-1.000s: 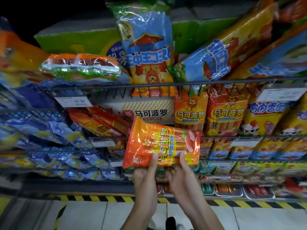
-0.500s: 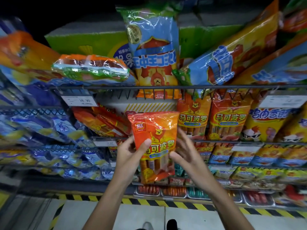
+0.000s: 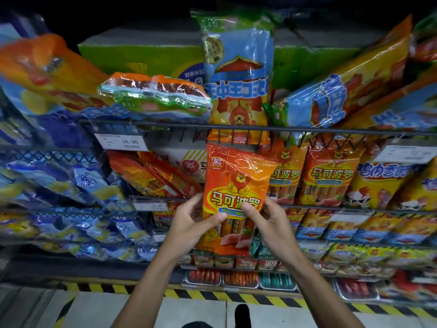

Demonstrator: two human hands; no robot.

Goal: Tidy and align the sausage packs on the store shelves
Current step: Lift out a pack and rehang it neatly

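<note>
Orange plastic, glossy and crinkled: the sausage pack (image 3: 236, 197) stands upright between your two hands, lion and yellow lettering facing you; it hangs in front of the middle wire shelf (image 3: 331, 207), its top edge just under the upper shelf rail (image 3: 165, 124); your left hand (image 3: 191, 223) grips the pack's left edge, thumb curled across the front near the lettering; your right hand (image 3: 272, 221) grips the right edge the same way, thumb on the front, fingers behind; both forearms rise from the bottom of the view. Just right of the held pack, two matching orange packs (image 3: 328, 176) stand upright on the middle shelf; to its left, more orange packs (image 3: 151, 176) lie tilted and overlapping. Above the rail, a blue-and-orange pack (image 3: 236, 86) stands upright; a green-trimmed pack (image 3: 156, 95) lies flat beside it; a white price tag (image 3: 123, 142) reads 16.90; blue packs (image 3: 71, 185) fill the left shelves, blurred; yellow-black floor tape (image 3: 189, 293) runs along the base.
</note>
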